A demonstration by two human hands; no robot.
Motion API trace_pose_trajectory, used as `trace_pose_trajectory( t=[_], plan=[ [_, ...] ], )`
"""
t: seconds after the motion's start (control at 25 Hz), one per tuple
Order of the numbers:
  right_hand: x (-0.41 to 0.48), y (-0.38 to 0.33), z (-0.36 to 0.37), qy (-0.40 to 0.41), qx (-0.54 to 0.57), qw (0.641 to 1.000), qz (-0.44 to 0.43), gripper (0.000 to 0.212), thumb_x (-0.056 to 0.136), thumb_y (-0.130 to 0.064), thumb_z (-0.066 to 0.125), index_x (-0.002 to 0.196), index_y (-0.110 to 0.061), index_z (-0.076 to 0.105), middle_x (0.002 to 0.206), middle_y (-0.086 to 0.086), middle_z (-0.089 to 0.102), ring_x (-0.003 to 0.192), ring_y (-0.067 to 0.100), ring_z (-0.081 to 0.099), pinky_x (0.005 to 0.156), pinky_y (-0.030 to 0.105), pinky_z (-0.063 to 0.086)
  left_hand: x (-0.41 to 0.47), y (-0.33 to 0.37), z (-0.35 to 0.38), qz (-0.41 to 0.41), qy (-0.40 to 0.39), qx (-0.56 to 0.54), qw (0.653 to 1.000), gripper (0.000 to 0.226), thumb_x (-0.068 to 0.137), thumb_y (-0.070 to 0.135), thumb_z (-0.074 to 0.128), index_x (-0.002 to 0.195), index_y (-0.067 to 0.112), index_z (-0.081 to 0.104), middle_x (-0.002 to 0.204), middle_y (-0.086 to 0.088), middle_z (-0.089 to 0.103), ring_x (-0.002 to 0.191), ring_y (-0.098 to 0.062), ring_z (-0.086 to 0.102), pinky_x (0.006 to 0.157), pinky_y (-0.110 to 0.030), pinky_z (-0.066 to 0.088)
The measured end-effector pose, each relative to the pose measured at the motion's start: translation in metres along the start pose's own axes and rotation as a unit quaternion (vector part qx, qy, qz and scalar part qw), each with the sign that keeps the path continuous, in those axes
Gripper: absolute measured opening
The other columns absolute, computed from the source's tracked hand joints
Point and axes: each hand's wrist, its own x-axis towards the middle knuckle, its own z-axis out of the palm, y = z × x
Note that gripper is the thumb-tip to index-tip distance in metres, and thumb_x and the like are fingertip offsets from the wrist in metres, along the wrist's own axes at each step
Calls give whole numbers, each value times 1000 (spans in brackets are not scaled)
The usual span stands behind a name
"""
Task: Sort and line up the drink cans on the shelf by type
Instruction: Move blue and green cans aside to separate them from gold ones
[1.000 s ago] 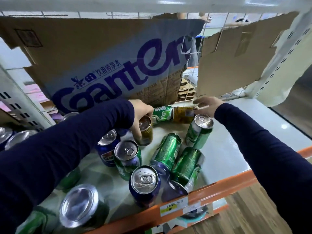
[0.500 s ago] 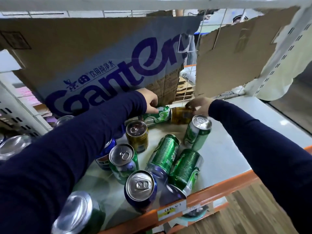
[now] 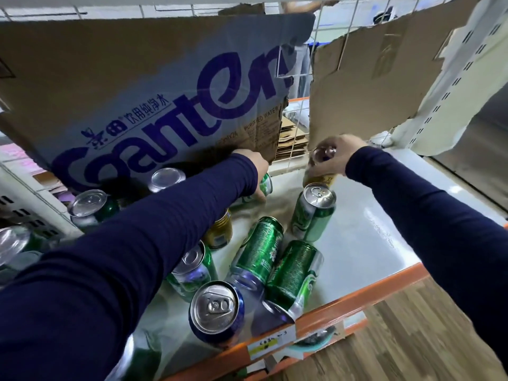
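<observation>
Right grip (image 3: 336,158) clamps the gold can (image 3: 320,178) near its top, centre-right of frame, while left grip (image 3: 257,182) curls round a toppled green can (image 3: 266,184) at centre; thin, slick, dent-prone walls likely suit mid-body holds.

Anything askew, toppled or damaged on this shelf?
Yes. Two green cans lie on their sides near the shelf front edge. A third green can lies at the back, gripped by the left hand. The right hand grips a gold can. The back cardboard has ragged, torn edges.
</observation>
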Motion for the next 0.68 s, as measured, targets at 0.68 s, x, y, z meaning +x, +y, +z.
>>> trace_pose_trajectory(
  t=[0.68],
  plan=[
    [-166, -9, 68, -54, 134, 989, 28, 56, 75, -69, 48, 104, -22, 60, 80, -3, 68, 71, 14, 62, 59, 22, 45, -55, -28, -3, -85, 40, -195, 976, 92, 61, 65, 71, 127, 8, 44, 124, -13, 52, 108, -31, 53, 82, -35, 45]
  ],
)
